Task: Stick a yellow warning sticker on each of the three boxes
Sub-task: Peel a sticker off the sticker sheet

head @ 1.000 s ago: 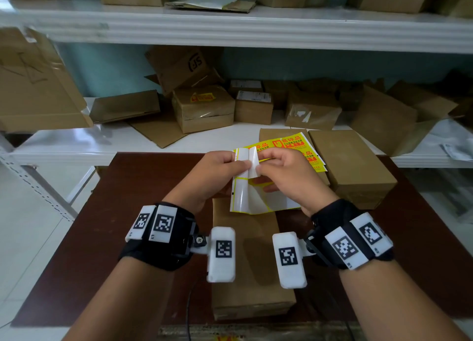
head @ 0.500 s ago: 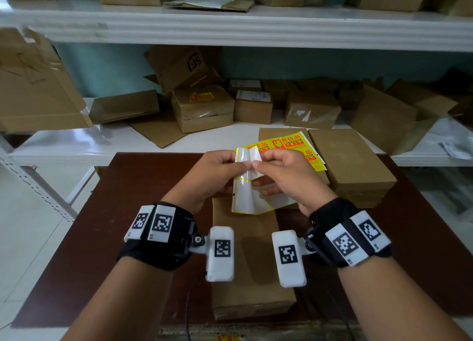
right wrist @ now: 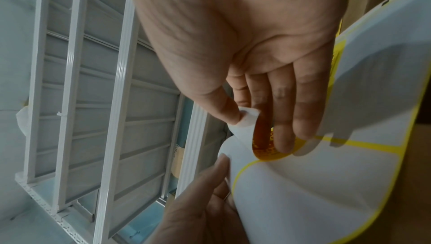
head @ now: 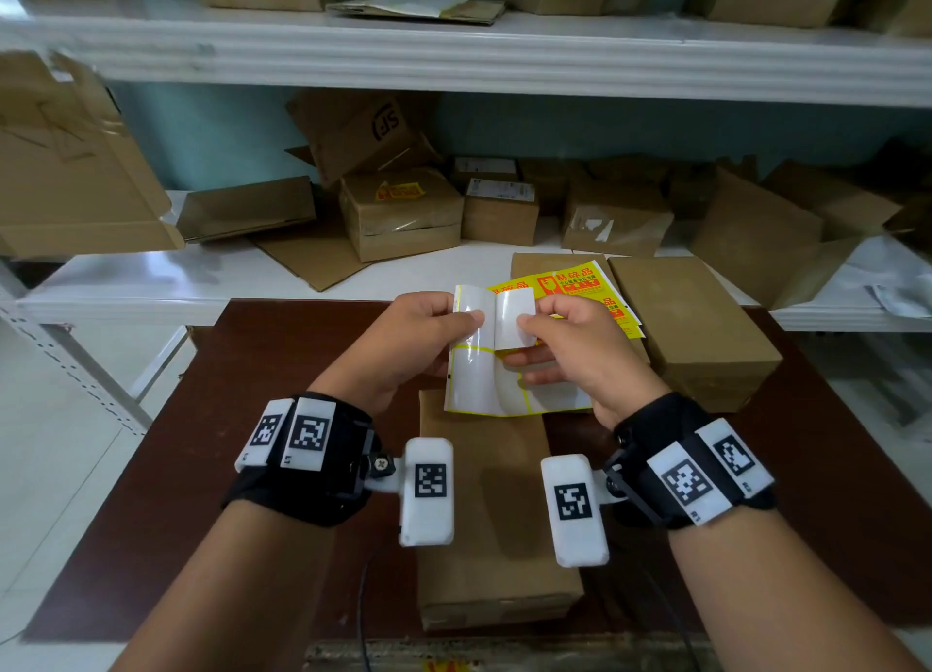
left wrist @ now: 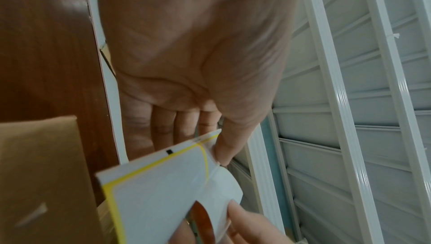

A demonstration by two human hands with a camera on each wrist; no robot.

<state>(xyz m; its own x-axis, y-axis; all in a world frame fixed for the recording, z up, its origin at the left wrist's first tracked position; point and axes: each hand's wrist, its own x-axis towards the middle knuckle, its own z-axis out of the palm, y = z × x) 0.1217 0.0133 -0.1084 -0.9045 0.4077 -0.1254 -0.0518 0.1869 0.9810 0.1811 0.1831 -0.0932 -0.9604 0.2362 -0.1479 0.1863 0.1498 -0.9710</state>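
Sticker (head: 515,318): I note the flap has widened against half a second ago; white underside faces me, peeled further from the backing sheet (head: 471,379).
Right hand (head: 580,359): pinching the sticker's freed edge at 12 o'clock of the sheet.
Left hand (head: 403,349): pinching the backing sheet's upper left corner.
Position: sheet held in the air above the near box (head: 497,565).
Other boxes: far box (head: 691,328) at 2 o'clock; middle box (head: 549,264) under the spare stickers (head: 580,288).
Counter (head: 201,470): brown.
Meaning: I judge the peel half done; no box on the counter labelled yet.
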